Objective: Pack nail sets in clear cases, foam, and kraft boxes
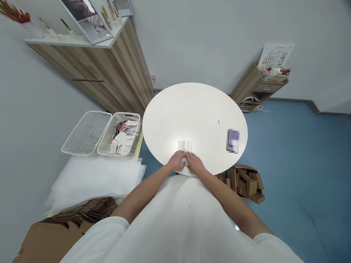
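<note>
A small white, slightly see-through folded sheet [185, 145] lies at the near edge of the round white table [194, 109]. My left hand [176, 160] grips its near part from the left, thumb below and fingers curled in above. From the right, my right hand [195, 163] presses closed fingers onto the same sheet. The fingertips of both hands almost meet over its middle. Anything inside the folds is hidden.
A blurred purple item [233, 141] lies on the table's right side. Left stand an open white basket [100, 148] of cards and packets, a stack of white sheets [95, 177] and brown cardboard [52, 237]. A carton of small boxes [246, 182] sits on the floor at right.
</note>
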Demonstrator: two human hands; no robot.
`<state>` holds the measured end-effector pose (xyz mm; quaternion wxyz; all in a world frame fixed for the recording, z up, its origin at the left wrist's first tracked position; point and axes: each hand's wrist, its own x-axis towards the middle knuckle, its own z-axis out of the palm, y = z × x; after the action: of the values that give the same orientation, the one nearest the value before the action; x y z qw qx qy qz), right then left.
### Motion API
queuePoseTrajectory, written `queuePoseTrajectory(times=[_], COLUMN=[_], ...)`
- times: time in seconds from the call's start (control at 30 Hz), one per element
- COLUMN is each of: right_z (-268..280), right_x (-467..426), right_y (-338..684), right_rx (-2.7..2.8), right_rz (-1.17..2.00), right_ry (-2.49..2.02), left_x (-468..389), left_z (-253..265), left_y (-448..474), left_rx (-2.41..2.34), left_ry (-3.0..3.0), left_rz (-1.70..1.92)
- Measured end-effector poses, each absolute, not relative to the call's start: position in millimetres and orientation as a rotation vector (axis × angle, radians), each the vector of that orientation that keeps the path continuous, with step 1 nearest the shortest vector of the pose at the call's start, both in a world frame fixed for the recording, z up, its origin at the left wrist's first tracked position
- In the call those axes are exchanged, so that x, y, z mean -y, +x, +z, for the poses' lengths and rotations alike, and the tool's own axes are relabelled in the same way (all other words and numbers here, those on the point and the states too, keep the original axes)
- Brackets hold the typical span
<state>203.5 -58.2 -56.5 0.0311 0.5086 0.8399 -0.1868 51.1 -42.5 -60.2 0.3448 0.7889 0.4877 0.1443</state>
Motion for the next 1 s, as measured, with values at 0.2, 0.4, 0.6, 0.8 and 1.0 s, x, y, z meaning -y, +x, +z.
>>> queuePoseTrajectory(times=[0.2, 0.4, 0.6, 0.8, 1.0], right_z=[-44, -32, -25, -35, -60], right_x=[75, 74, 40, 7, 1], right_y=[216, 228, 228, 222, 218], right_rx=[-2.483, -2.476, -2.329, -2.295, -2.469], right_rz=[-0.669, -0.87, -1.039, -1.072, -0.921], right_ry=[1.506, 1.45, 1.443, 1.495, 1.586], left_x=[64, 80, 79, 80, 76], left_z=[-53, -64, -76, -82, -88], left_y=[50, 52, 61, 73, 84], left_rx=[-1.132, -1.206, -1.333, -1.615, -1.834], left_ry=[1.99, 2.056, 1.883, 1.681, 1.519], left_rz=[0.413, 0.386, 0.467, 0.503, 0.545])
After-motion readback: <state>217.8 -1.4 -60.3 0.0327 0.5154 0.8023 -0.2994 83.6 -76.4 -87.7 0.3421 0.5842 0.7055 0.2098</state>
